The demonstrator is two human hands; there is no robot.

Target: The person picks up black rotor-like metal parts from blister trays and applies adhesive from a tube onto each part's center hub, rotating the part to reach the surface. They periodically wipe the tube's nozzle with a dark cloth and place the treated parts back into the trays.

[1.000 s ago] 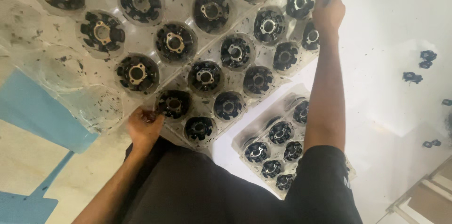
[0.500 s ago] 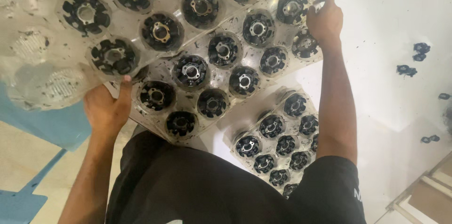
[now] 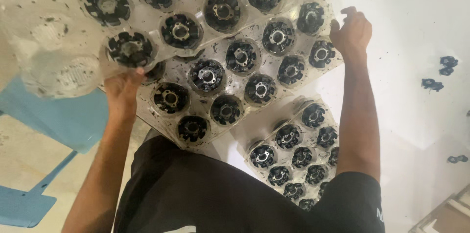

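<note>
A: What takes up most of the view?

B: A white table (image 3: 406, 32), then a wide clear plastic tray (image 3: 254, 74) held up over it, its round pockets filled with black ring-shaped parts (image 3: 206, 75). A second clear tray (image 3: 63, 27) overlaps it at the upper left, tilted, with some pockets bare.

A: And the hands?

B: The left hand (image 3: 122, 93) is closed on the near left edge, where the 2 trays overlap. The right hand (image 3: 351, 32) is curled around the far right edge of the wide tray, fingers folded over the rim.

A: Anything lower down?

B: A smaller tray (image 3: 293, 152) of the same black parts lies on the table, just beside the right forearm. A blue frame (image 3: 58, 120) shows at the left. A few loose dark pieces (image 3: 433, 84) lie well apart on the right.
</note>
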